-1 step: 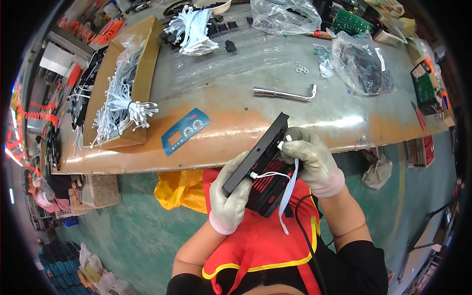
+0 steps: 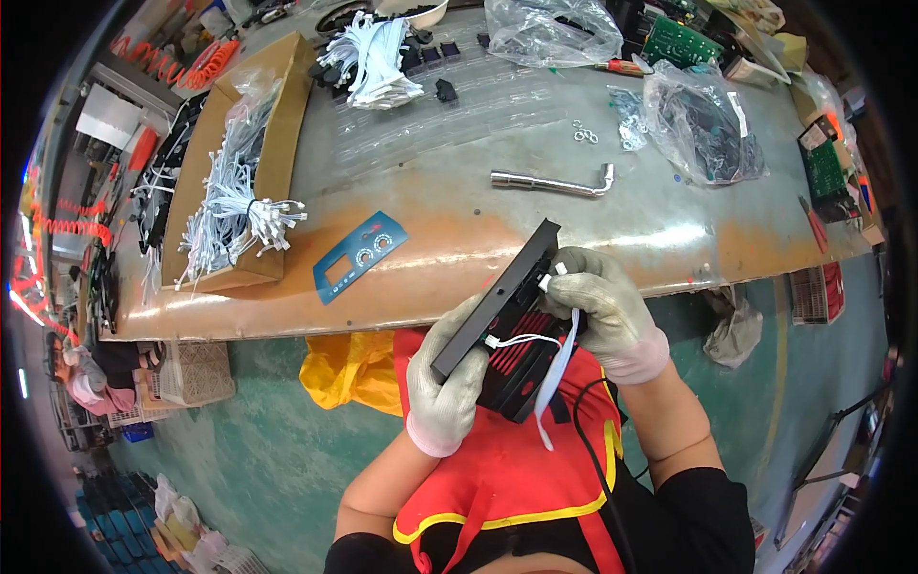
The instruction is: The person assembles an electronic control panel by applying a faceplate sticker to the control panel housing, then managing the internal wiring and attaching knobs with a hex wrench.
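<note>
Left hand (image 2: pixel 449 378): fingers were closed round the tilted black panel (image 2: pixel 490 304).
Right hand (image 2: pixel 607 311): fingertips appeared to pinch a white connector (image 2: pixel 546 283).
Black panel: was held near the workbench (image 2: pixel 430 206) edge.
Pale cable (image 2: pixel 549 397): dangled; good seating called for steady support, square alignment, no tugging.

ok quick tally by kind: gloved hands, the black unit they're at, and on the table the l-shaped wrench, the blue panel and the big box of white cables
Gloved hands: left hand, right hand: 2
Black unit: 1
L-shaped wrench: 1
Blue panel: 1
Cardboard box: 1
Total: 6
</note>
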A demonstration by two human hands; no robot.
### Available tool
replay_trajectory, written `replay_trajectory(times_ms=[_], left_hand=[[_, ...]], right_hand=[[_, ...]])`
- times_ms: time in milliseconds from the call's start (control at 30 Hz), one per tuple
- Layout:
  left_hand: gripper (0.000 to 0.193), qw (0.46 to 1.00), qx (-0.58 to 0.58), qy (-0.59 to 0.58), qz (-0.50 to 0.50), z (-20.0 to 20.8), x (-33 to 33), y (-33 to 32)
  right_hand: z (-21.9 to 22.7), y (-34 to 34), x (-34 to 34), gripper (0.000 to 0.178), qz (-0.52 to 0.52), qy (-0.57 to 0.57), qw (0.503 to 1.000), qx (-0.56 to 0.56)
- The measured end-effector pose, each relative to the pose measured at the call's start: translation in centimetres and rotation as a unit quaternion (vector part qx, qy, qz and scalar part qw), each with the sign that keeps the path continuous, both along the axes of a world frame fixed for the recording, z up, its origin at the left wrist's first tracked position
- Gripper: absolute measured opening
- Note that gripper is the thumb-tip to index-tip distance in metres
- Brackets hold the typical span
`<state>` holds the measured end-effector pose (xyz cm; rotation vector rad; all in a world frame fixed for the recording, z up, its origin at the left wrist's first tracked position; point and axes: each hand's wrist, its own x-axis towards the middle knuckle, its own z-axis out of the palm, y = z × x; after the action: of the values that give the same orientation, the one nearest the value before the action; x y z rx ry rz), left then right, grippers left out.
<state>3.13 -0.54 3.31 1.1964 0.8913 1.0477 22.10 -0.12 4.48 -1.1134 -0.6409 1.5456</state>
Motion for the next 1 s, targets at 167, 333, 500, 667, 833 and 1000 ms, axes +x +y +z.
replay_trajectory(times_ms=[167, 333, 500, 667, 833, 1000], left_hand=[[0.047, 1.0, 0.001, -0.013, -0.013, -0.2, 0.0, -0.3], [0.051, 0.997, 0.062, 0.009, -0.045, 0.0, 0.1, -0.2], [0.058, 0.993, 0.046, -0.06, -0.09, -0.1, 0.0, -0.3], [0.056, 0.992, 0.075, -0.046, -0.095, -0.1, -0.1, -0.2], [0.053, 0.992, 0.072, -0.046, -0.091, -0.2, 0.1, -0.3], [0.05, 0.992, 0.083, -0.05, -0.083, -0.2, 0.1, -0.3]], right_hand=[[0.1, -0.1, -0.1, 0.018, -0.017, 0.001, 1.0, 0.008], [-0.3, -0.3, 0.5, 0.018, 0.008, -0.005, 1.0, 0.015], [-0.4, -0.6, 0.9, 0.017, 0.021, -0.015, 1.0, 0.009], [-0.2, -0.6, 0.9, 0.017, 0.023, -0.015, 1.0, 0.008], [-0.3, -0.6, 0.9, 0.018, 0.023, -0.004, 1.0, 0.015], [-0.1, -0.6, 1.0, 0.019, 0.029, -0.001, 1.0, 0.01]])
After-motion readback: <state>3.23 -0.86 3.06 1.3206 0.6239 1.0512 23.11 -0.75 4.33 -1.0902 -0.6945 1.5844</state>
